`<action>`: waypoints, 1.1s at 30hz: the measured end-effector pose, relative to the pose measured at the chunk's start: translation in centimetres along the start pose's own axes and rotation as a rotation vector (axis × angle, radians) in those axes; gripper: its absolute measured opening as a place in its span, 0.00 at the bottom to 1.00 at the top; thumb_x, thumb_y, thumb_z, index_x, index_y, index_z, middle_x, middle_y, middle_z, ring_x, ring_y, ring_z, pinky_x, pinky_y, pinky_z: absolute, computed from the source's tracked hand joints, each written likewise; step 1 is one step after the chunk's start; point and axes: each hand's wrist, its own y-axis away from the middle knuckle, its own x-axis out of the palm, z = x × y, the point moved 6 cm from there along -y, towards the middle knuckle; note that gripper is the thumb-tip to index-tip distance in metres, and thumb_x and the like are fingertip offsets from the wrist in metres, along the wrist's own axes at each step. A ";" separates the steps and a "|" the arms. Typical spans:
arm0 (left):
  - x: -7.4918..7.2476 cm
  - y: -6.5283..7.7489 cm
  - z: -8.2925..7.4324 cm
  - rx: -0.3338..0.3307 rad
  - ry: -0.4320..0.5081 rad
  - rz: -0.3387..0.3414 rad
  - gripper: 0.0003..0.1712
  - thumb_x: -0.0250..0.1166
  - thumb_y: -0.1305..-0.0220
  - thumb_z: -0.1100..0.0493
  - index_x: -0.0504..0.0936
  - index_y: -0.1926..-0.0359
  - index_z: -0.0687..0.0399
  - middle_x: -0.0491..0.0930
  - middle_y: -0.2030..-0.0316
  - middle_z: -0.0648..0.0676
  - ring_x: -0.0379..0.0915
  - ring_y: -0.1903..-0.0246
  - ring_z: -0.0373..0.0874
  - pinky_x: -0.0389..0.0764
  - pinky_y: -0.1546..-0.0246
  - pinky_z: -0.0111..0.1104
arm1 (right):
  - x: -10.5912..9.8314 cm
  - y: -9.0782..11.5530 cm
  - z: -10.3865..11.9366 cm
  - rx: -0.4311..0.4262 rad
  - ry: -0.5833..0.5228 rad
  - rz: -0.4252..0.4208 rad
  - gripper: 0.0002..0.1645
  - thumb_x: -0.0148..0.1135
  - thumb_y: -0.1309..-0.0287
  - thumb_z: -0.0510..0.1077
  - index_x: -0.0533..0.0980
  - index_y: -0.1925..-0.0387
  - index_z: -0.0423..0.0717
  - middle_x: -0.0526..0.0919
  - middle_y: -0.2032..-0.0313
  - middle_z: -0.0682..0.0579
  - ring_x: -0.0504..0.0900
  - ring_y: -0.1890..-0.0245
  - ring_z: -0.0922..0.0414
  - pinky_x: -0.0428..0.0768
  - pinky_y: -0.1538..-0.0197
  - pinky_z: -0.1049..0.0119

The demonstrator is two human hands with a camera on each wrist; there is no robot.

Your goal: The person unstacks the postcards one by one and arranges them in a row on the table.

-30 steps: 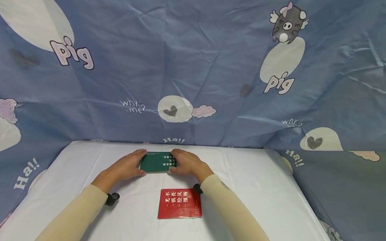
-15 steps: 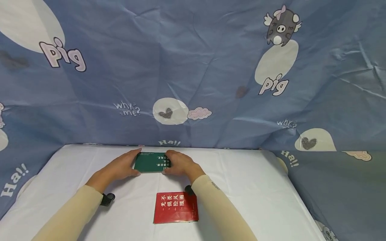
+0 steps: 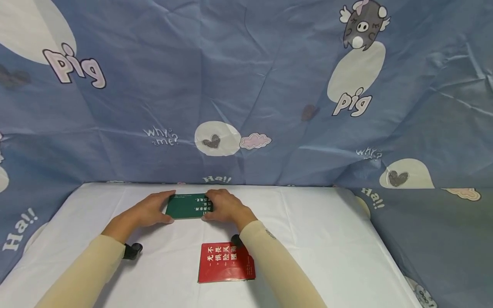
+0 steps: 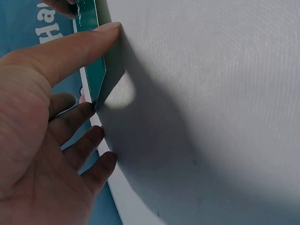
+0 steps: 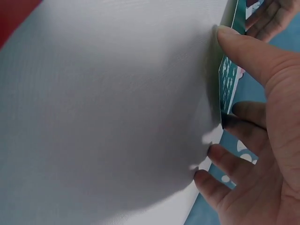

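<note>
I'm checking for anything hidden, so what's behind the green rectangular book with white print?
Beyond the book, a white tabletop strip shows, then a blue cartoon-printed fabric backdrop. Whatever the book, left hand and right hand cover can't be seen.

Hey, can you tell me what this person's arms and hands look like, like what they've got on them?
Both arms wear long, plain cream sleeves. The right one has a small dark marking near the cuff, too small to read. A small black device sits at each wrist. The left hand and right hand show no gloves.
</note>
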 end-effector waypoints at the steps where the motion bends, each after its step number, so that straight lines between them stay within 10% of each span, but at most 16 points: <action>1: -0.1 0.0 0.0 -0.003 0.002 0.002 0.58 0.82 0.45 0.57 0.58 0.23 0.74 0.61 0.27 0.76 0.56 0.28 0.75 0.61 0.30 0.65 | 0.0 0.0 0.0 0.002 -0.002 -0.001 0.49 0.74 0.40 0.63 0.68 0.24 0.49 0.70 0.26 0.55 0.67 0.26 0.53 0.66 0.26 0.61; 23: 0.0 -0.1 1.1 -0.054 0.059 -0.020 0.65 0.83 0.46 0.52 0.52 0.21 0.73 0.56 0.26 0.78 0.52 0.27 0.76 0.58 0.30 0.66 | 0.8 -0.8 0.6 0.046 0.046 0.012 0.53 0.72 0.39 0.66 0.63 0.20 0.51 0.63 0.22 0.55 0.61 0.23 0.51 0.59 0.23 0.63; 33: 0.0 0.5 0.9 -0.074 0.058 -0.059 0.64 0.82 0.46 0.52 0.52 0.21 0.73 0.54 0.26 0.79 0.50 0.27 0.78 0.56 0.30 0.68 | 0.1 -0.1 -0.2 0.070 -0.104 0.020 0.63 0.76 0.43 0.66 0.55 0.18 0.47 0.57 0.19 0.47 0.56 0.20 0.51 0.61 0.23 0.58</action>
